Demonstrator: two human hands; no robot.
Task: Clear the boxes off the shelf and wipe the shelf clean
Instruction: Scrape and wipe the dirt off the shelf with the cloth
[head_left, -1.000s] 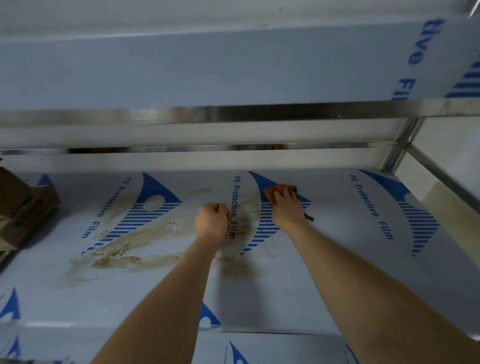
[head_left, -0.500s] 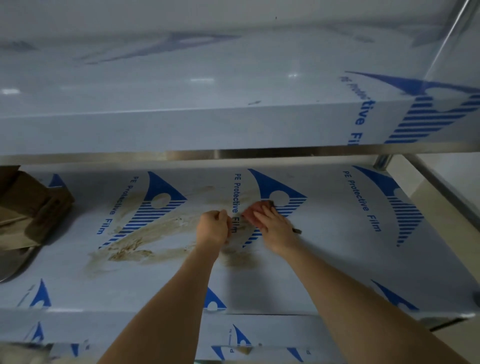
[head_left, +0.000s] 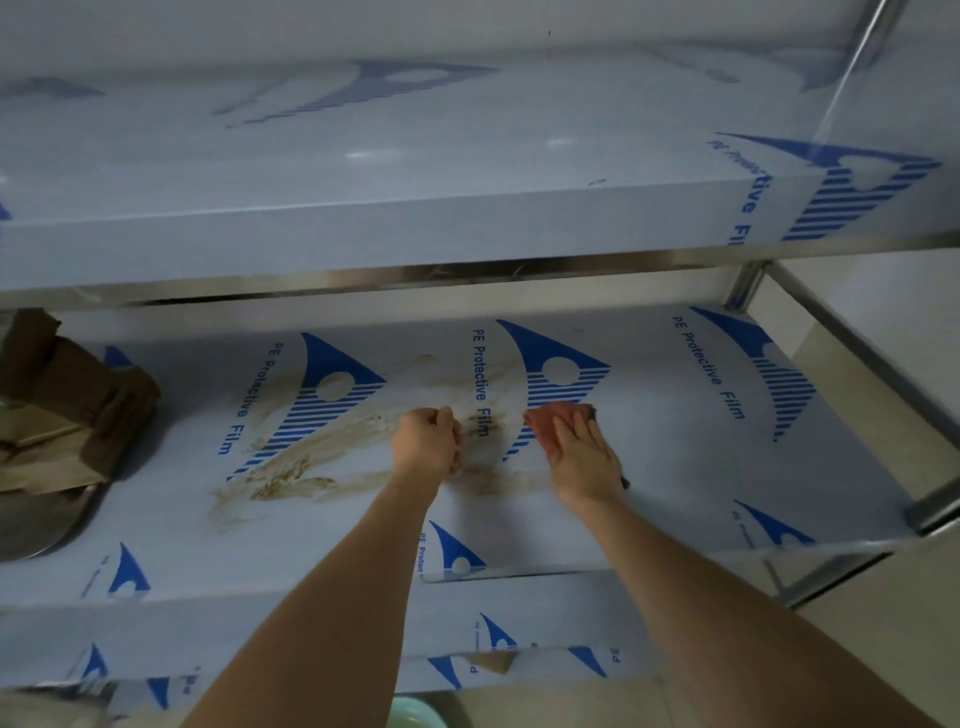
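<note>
Your right hand (head_left: 579, 457) lies flat on a reddish cloth (head_left: 550, 418), fingers straight and held close together, pressing it down onto the shelf (head_left: 675, 467). The cloth shows past your fingertips and to their left; a dark bit of something sticks out from under the heel of that hand on its right side, too small to identify.

Your left hand (head_left: 426, 444) sits just to the left of the right one, apart from it, curled into a fist with the knuckles on the shelf surface. Whether anything is pinched inside the fist cannot be told.

A brown stain (head_left: 311, 462) smears across the protective film, starting between your two hands and running away to the left of your left fist. Well off to the left of both hands, at the shelf's far end, rest crumpled cardboard boxes (head_left: 67, 405), with a rounded metal rim (head_left: 47, 525) showing just in front of them. The upper shelf (head_left: 415, 197) hangs above and beyond your hands.
</note>
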